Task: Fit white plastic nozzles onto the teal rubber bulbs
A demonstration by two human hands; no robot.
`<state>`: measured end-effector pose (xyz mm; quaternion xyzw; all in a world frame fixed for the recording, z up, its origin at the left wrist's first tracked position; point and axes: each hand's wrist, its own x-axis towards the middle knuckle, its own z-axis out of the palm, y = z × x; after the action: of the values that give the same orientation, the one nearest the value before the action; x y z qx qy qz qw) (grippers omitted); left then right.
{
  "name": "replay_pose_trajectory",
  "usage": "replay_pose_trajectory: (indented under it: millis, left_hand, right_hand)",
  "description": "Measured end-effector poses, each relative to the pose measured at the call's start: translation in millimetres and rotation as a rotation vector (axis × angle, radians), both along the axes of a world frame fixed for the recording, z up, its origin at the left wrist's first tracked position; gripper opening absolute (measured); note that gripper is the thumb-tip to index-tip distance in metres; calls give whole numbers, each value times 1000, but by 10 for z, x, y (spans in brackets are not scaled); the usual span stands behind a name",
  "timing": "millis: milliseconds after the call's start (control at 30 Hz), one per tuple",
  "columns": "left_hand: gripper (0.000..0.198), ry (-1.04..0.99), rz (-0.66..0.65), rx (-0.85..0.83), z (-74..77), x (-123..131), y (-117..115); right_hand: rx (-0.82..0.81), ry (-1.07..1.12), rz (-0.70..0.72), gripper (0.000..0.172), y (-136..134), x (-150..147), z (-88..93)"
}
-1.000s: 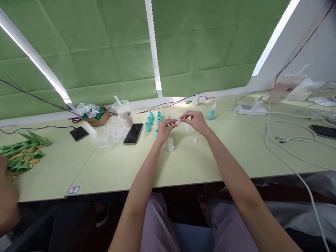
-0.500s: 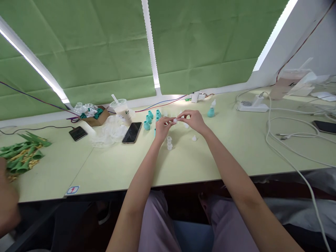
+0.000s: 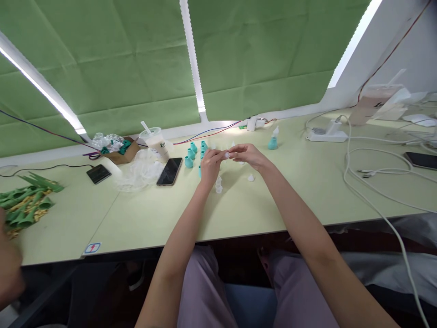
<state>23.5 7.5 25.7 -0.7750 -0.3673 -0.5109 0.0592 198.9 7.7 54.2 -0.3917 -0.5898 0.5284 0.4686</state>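
My left hand (image 3: 210, 164) and my right hand (image 3: 246, 155) meet above the pale green table (image 3: 259, 200), fingers pinched on a small clear plastic piece (image 3: 227, 155) between them. Below my left hand stands a short stack of clear plastic caps (image 3: 218, 184). A single clear cap (image 3: 250, 177) lies to the right of it. Several teal bulbs (image 3: 194, 152) stand just behind my left hand. One teal bulb with a white tip (image 3: 272, 141) stands apart, behind my right hand.
A black phone (image 3: 170, 171), crumpled clear bags (image 3: 138, 171), a lidded drink cup (image 3: 154, 141) and a cardboard box (image 3: 121, 152) sit left of the bulbs. Green cones (image 3: 25, 200) lie at far left near another person's hand (image 3: 8, 269). White cables (image 3: 372, 177) and a power strip (image 3: 326, 134) lie on the right.
Both hands stay together on the small clear piece and have drifted slightly left and up in view as the camera shifted. The table items have not moved.
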Motion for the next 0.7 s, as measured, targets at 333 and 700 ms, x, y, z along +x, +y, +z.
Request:
replay_pose_trajectory:
  millis: [333, 700]
  left_hand:
    - [31, 100, 42, 97, 18, -45, -5]
    - [34, 161, 26, 151, 9, -46, -40]
  right_hand:
    - [-140, 221, 140, 28, -21, -19, -1]
    - [-180, 229, 171, 22, 10, 6, -43]
